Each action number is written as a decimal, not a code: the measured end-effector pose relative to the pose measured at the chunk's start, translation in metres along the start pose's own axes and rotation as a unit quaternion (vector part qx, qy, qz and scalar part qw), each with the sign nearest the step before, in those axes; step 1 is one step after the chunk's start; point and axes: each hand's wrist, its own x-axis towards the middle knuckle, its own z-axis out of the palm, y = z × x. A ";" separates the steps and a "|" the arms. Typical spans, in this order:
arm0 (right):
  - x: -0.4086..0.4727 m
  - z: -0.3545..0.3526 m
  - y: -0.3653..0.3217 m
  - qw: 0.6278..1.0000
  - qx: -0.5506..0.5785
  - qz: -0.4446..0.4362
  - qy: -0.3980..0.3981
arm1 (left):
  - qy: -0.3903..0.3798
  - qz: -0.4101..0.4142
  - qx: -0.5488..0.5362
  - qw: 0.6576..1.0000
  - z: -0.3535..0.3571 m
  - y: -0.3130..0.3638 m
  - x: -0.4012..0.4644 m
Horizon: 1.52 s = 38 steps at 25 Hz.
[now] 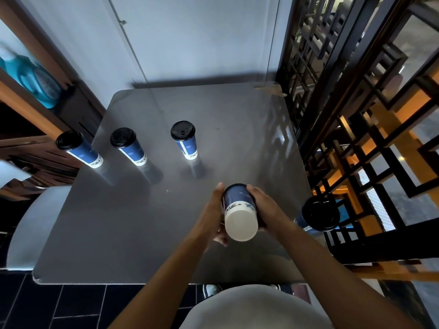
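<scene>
Blue paper cup [240, 203] is gripped from both sides by left hand [215, 217] and right hand [266, 207], and held over the near part of the grey table [142, 233], white base turned toward the camera. One lidded cup [319, 216] is noted at the right edge. A row of three lidded cups [129, 147] is stood farther back, so the work is judged largely done, with the held cup yet to be placed.

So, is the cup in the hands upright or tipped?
Tipped: the held cup shows its white base to the camera, its top pointing away; the left hand and right hand grip its sides.
</scene>
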 end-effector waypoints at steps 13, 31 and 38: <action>0.010 0.000 0.001 0.994 0.103 -0.024 -0.005 | -0.011 -0.016 -0.149 0.989 0.008 0.005 -0.003; 0.005 0.004 0.002 0.995 0.096 -0.033 0.010 | -0.012 -0.010 -0.174 0.985 0.009 0.010 -0.010; 0.007 0.000 0.004 0.998 0.042 -0.046 0.009 | -0.008 0.049 -0.058 0.997 0.004 0.007 -0.011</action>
